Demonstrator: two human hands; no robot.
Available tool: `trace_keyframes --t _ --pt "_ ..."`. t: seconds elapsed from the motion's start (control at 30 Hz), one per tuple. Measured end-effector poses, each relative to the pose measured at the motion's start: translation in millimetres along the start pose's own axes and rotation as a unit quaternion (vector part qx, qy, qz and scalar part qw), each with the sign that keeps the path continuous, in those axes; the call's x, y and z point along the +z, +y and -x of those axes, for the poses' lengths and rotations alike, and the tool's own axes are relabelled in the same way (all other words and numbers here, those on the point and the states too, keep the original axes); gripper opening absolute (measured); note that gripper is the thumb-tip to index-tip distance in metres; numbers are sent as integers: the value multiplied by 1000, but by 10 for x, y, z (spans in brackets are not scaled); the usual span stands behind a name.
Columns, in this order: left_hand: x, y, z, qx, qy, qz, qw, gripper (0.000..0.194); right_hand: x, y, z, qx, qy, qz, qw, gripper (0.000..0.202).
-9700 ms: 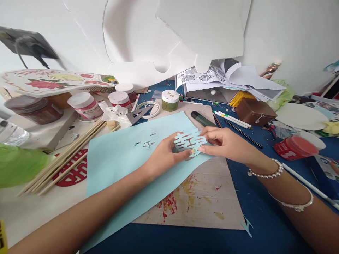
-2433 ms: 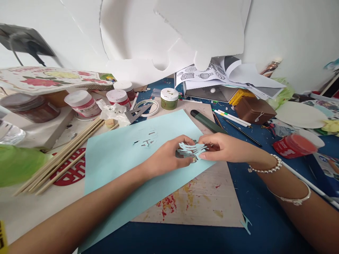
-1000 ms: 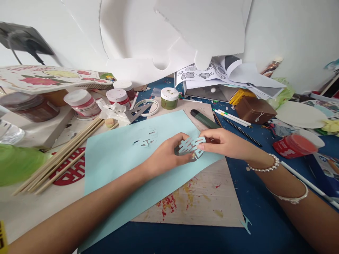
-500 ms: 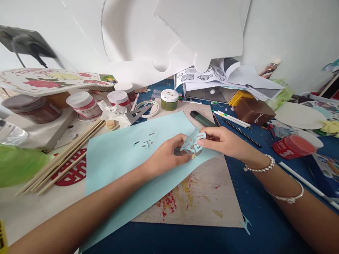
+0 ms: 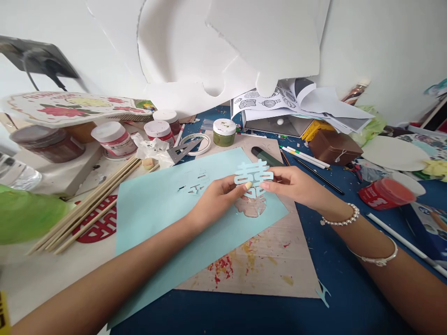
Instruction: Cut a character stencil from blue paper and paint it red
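A light blue paper cutout [image 5: 253, 173] with a symmetrical character-like pattern is held up between both hands. My left hand [image 5: 218, 200] pinches its left side, thumb in front. On the right edge, the thumb and fingers of my right hand [image 5: 291, 182] grip it. Beneath lies a light blue sheet [image 5: 160, 218] with a rounded cut-out hole [image 5: 252, 206] just below the cutout and smaller cuts further left. The sheet rests partly on a paint-stained board [image 5: 254, 260].
Wooden sticks [image 5: 89, 204] cross a red cutout [image 5: 99, 223] at left. Paint jars, a tape roll [image 5: 199, 144] and a green-filled jar [image 5: 224, 132] stand behind. At right are pens, a brown box [image 5: 335, 146] and a red jar [image 5: 386, 193]. A paper scrap [image 5: 323, 294] lies near the board's corner.
The cutout has been spread flat and raised upright, its pattern now facing the camera. The blue sheet has settled flatter, with its hole now showing below the hands.
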State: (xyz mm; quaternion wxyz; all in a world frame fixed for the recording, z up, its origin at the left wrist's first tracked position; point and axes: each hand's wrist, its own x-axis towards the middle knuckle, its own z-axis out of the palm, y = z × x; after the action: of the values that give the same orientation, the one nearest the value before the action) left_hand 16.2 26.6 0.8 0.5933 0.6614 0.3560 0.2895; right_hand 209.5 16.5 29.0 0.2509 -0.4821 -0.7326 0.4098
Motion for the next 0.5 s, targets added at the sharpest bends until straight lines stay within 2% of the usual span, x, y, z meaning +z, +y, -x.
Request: trace_keyframes --t 0.23,0.3,0.43,0.5 --pt "-43 14 12 -20 23 -12 999 20 2 -8 -3 5 72 -8 997 24" --pt "-45 14 13 -18 29 -14 999 22 -15 46 -23 -11 102 -8 995 25" --pt "-63 17 10 -3 60 -33 998 26 -110 214 -78 -33 207 27 977 26" --pt "-116 43 8 11 84 -55 995 29 -182 272 -97 -37 209 -37 976 30"
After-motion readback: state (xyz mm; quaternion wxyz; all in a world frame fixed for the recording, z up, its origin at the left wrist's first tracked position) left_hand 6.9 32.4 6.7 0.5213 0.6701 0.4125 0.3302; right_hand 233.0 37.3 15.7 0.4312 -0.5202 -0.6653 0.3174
